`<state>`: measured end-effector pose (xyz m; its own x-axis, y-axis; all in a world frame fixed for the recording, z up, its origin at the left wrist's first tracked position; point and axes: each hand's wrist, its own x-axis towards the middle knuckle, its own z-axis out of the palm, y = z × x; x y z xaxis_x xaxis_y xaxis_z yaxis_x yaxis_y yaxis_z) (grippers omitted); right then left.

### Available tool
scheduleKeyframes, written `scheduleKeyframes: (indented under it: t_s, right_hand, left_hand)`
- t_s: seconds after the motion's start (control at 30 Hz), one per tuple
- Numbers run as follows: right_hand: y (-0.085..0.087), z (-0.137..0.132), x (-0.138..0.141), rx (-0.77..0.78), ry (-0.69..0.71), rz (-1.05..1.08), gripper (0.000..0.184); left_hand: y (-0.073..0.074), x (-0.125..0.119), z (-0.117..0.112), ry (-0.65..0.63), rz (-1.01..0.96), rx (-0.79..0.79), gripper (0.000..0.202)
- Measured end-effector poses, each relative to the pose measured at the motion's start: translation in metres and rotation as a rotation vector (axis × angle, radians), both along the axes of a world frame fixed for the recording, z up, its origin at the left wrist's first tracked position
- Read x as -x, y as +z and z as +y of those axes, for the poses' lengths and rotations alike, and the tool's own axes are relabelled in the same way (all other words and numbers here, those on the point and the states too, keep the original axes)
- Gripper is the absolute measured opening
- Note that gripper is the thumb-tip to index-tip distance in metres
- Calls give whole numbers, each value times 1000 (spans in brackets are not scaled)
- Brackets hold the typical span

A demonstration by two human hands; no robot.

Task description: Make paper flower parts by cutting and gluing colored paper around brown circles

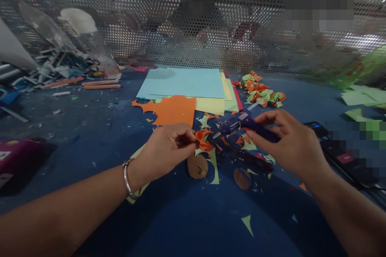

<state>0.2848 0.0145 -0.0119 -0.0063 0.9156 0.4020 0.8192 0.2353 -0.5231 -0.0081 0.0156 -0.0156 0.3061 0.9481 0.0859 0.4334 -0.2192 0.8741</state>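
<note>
Here, well short of the far edge of the table [169,221], the left hand [169,146] pinches 1 curled orange paper piece [205,144]; the right hand [291,142] grips 1 glue gun [233,124]. Farther from that edge lie 2 brown discs [193,165]

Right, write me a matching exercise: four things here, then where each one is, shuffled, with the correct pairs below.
1. Glue gun
2. Curled orange paper
3. Light blue sheet
4. Silver bangle

A. Over yellow paper
B. Around the left wrist
C. In the right hand
D. At the left hand's fingertips

Pairs: 1-C, 2-D, 3-A, 4-B
</note>
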Motion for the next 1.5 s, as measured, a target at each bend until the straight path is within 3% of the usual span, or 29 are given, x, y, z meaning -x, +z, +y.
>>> scheduleKeyframes:
  t_s: [0.3, 0.8, 1.5]
  right_hand:
    - [0, -9, 5, -22, 51, 12, 27]
    - [9, -12, 10, -194, 163, -207, 14]
    - [12, -14, 12, -197, 208, -215, 13]
  left_hand:
    - [-1, -1, -3, -64, 26, 57, 4]
    - [3, -1, -5, -79, 61, 33, 7]
    - [0, 1, -4, -84, 75, 31, 6]
